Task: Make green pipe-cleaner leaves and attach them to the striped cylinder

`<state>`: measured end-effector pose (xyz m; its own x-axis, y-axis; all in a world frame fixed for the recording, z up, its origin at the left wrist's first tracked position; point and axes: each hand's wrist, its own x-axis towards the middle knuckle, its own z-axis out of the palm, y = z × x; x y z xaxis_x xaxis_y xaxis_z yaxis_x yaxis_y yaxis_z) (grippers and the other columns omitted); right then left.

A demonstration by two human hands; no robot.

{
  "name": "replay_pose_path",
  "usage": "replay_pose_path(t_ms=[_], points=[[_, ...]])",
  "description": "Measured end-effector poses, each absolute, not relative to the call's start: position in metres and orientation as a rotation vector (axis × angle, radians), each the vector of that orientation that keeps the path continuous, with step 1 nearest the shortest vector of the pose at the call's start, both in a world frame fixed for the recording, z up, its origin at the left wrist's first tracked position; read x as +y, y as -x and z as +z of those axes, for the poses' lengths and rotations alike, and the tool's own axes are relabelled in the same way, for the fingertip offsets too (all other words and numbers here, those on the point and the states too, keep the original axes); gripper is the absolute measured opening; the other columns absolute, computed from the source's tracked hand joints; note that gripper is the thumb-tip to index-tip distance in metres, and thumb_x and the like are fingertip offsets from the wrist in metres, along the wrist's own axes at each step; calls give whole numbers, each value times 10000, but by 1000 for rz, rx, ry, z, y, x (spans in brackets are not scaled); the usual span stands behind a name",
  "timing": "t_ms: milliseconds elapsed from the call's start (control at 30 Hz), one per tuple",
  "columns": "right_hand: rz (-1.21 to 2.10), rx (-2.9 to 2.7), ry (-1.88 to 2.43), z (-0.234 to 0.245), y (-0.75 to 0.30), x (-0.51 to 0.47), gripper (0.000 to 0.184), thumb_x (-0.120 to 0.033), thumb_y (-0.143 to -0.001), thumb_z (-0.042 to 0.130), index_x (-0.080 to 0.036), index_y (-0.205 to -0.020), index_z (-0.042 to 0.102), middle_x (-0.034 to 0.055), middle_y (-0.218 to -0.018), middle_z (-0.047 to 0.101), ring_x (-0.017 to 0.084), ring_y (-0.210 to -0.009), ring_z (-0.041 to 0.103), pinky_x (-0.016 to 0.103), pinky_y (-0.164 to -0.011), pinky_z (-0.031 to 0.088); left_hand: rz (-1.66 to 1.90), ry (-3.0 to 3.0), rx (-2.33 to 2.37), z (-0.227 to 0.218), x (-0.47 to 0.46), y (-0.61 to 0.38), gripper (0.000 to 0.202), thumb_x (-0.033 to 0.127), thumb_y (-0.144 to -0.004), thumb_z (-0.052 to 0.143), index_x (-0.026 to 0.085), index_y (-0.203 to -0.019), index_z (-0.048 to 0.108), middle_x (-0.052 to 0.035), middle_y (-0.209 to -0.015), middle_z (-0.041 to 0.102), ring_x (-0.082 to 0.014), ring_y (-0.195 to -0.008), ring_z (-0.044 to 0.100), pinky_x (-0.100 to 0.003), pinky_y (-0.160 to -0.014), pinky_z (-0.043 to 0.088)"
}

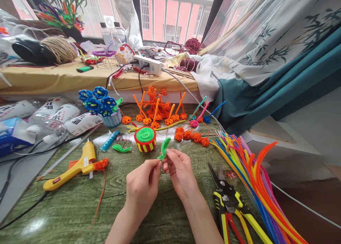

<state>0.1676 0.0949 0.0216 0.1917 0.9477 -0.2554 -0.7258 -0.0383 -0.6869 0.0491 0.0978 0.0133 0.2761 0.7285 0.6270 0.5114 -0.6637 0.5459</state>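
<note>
Both my hands meet over the middle of the green wood-grain table (66, 208), pinching one green pipe-cleaner leaf (164, 147) that stands up between the fingertips. My left hand (142, 187) grips its lower end with thumb and forefinger. My right hand (179, 169) pinches the same stem from the right. Just behind the leaf sits a small round drum (145, 139) with a green spiral top and red and yellow striped sides. A second green leaf (121, 148) lies flat to the drum's left.
A yellow glue gun (73, 165) lies at left, its cable trailing off. Pliers and cutters (229, 201) lie at right beside a fan of coloured pipe cleaners (255, 187). Orange pipe-cleaner flowers (157, 110) and blue flowers in a small basket (102, 105) stand behind.
</note>
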Motion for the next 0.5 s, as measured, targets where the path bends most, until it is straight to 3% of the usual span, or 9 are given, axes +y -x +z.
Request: replay_pose_path(t_ms=[333,500], points=[[1410,-307,824,20,-168,96,305,-373,-622,888,-129,-589,707,-27,-512,649,25,-391,541,99,-373,394,1323,-2324,1154,15,99,-49,79,99,-901,616,155,-856,649,-3,-692,680,-122,-625,616,-213,-608,447],[1416,-310,824,20,-169,95,313,-376,-624,886,-128,-576,700,-27,-497,641,25,-390,537,98,-374,392,1316,-2246,1194,13,100,-49,36,136,-897,630,166,-880,639,9,-703,657,-115,-576,547,-224,-589,428]])
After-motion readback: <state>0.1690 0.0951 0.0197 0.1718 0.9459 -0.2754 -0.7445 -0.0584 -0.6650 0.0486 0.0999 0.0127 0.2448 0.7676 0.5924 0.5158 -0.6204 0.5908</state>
